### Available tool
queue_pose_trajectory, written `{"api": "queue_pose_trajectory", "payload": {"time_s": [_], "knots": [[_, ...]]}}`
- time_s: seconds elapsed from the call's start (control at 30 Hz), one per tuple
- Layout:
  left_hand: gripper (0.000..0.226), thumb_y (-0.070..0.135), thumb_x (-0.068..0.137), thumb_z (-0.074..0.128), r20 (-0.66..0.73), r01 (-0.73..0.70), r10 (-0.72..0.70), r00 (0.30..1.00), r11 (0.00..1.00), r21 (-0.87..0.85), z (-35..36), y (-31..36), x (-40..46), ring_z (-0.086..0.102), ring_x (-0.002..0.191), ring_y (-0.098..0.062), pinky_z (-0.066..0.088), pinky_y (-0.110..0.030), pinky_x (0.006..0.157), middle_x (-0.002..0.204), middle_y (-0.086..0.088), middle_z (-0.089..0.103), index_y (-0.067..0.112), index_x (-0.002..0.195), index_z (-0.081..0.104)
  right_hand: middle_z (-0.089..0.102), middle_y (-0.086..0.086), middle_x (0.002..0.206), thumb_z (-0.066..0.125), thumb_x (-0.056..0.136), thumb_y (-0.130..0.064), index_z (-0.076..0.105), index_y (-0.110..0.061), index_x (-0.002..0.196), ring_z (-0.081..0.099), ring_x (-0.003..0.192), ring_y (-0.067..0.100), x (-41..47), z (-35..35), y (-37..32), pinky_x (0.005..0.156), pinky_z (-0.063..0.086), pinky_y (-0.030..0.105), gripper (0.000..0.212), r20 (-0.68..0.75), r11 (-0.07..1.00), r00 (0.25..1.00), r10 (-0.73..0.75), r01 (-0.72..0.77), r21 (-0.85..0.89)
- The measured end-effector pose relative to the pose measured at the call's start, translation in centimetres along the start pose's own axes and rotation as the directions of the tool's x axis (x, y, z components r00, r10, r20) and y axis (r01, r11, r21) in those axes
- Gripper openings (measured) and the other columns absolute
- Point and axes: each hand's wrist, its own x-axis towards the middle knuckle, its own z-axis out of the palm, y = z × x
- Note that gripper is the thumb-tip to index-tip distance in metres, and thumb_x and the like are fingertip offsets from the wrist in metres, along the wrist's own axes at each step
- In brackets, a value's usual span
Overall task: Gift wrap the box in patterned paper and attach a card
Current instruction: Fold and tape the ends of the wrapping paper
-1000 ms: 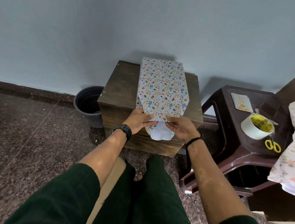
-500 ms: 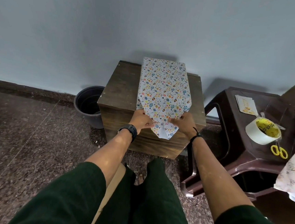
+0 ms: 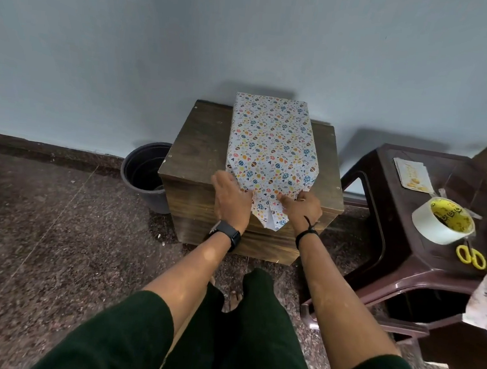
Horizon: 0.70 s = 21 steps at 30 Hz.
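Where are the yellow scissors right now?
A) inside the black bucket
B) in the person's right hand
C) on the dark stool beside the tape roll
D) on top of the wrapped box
C: the yellow scissors lie on the dark stool, just by the tape roll.

Wrapped box [image 3: 271,141] lay on wooden table [image 3: 198,148]. Left hand [image 3: 231,196] pressed flat beside near paper flap [image 3: 270,216]; right hand [image 3: 303,208] pinched flap's right edge.

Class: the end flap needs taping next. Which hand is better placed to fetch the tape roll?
Probably the right hand: the tape roll sits on the stool to its right; the left hand lies flat, pressing the flap.
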Motion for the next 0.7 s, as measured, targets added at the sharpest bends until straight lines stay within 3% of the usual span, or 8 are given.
{"api": "queue_pose_trajectory", "payload": {"time_s": [0.07, 0.13, 0.2, 0.3, 0.43, 0.53, 0.6, 0.7], "knots": [[0.062, 0.021, 0.067, 0.083, -0.049, -0.283, 0.303, 0.952, 0.928, 0.242, -0.6, 0.2, 0.7, 0.048, 0.105, -0.023, 0.044, -0.028, 0.086, 0.118, -0.01, 0.045, 0.011, 0.113, 0.043, 0.07, 0.023, 0.09, 0.085, 0.065, -0.033, 0.054, -0.009, 0.07, 0.068, 0.086, 0.035, 0.1, 0.3, 0.1, 0.059, 0.051, 0.034, 0.039, -0.006, 0.997, 0.999, 0.044, -0.044, 0.063], [0.083, 0.035, 0.066, 0.081, 0.103, -0.503, 0.523, 0.846, 0.721, 0.476, -1.2, 0.8, 2.6, 0.038, 0.127, -0.031, 0.03, -0.042, 0.108, 0.137, -0.013, 0.033, 0.02, 0.131, 0.032, 0.071, 0.022, 0.092, 0.086, 0.066, -0.024, 0.063, 0.003, 0.079, 0.071, 0.079, 0.03, -0.1, 0.3, 0.1, 0.059, 0.053, 0.03, 0.038, 0.016, 0.979, 0.993, 0.113, -0.114, 0.17], [0.101, 0.05, 0.072, 0.073, 0.418, -0.622, 0.465, 0.781, 0.512, 0.593, -1.9, 2.0, 4.6, 0.01, 0.144, -0.032, 0.005, -0.049, 0.117, 0.154, -0.009, 0.008, 0.03, 0.147, 0.008, 0.069, 0.023, 0.096, 0.086, 0.066, -0.014, 0.065, 0.008, 0.094, 0.071, 0.079, 0.028, -0.1, 0.5, 0.2, 0.069, 0.059, 0.035, 0.041, 0.024, 0.943, 0.986, 0.164, -0.164, 0.291], [0.107, 0.052, 0.078, 0.068, 0.662, -0.725, 0.303, 0.686, 0.359, 0.587, -1.9, 2.7, 6.1, 0.0, 0.146, -0.029, 0.002, -0.047, 0.118, 0.159, -0.005, -0.002, 0.029, 0.15, -0.009, 0.068, 0.019, 0.103, 0.087, 0.064, -0.011, 0.065, 0.003, 0.094, 0.07, 0.083, 0.028, -0.3, 0.7, 0.2, 0.076, 0.059, 0.041, 0.04, 0.007, 0.917, 0.982, 0.19, -0.18, 0.355], [0.098, 0.049, 0.083, 0.064, 0.675, -0.729, 0.277, 0.684, 0.251, 0.636, -1.1, 2.5, 5.7, 0.005, 0.145, -0.032, 0.005, -0.051, 0.117, 0.158, -0.006, 0.006, 0.027, 0.15, -0.004, 0.07, 0.013, 0.091, 0.091, 0.054, -0.026, 0.055, -0.016, 0.073, 0.071, 0.074, 0.025, 0.3, 1.4, 0.6, 0.071, 0.059, 0.04, 0.042, -0.015, 0.914, 0.974, 0.225, -0.206, 0.35], [0.093, 0.047, 0.085, 0.062, 0.66, -0.723, 0.3, 0.689, 0.226, 0.653, -0.9, 2.7, 5.4, 0.008, 0.143, -0.035, 0.006, -0.054, 0.116, 0.156, -0.009, 0.008, 0.024, 0.15, -0.001, 0.07, 0.014, 0.074, 0.087, 0.063, -0.026, 0.062, -0.004, 0.083, 0.07, 0.057, 0.018, 0.1, 1.7, 0.3, 0.054, 0.058, 0.03, 0.039, -0.015, 0.913, 0.971, 0.238, -0.218, 0.345], [0.092, 0.046, 0.087, 0.06, 0.66, -0.728, 0.315, 0.682, 0.215, 0.651, -0.8, 2.6, 5.4, 0.009, 0.143, -0.036, 0.007, -0.056, 0.115, 0.155, -0.011, 0.009, 0.025, 0.15, -0.004, 0.068, 0.015, 0.075, 0.084, 0.07, -0.027, 0.055, -0.001, 0.09, 0.068, 0.053, 0.017, -0.2, 1.9, 0.5, 0.044, 0.054, 0.025, 0.043, -0.023, 0.898, 0.969, 0.244, -0.217, 0.383], [0.095, 0.047, 0.088, 0.058, 0.661, -0.742, 0.358, 0.659, 0.168, 0.649, -0.4, 1.9, 5.5, 0.011, 0.141, -0.041, 0.011, -0.06, 0.112, 0.154, -0.017, 0.008, 0.031, 0.148, -0.014, 0.067, 0.013, 0.088, 0.077, 0.073, -0.044, 0.049, -0.013, 0.085, 0.068, 0.076, 0.023, -1.2, 2.1, 2.1, 0.059, 0.051, 0.028, 0.044, -0.079, 0.942, 0.964, 0.255, -0.229, 0.247]]}}
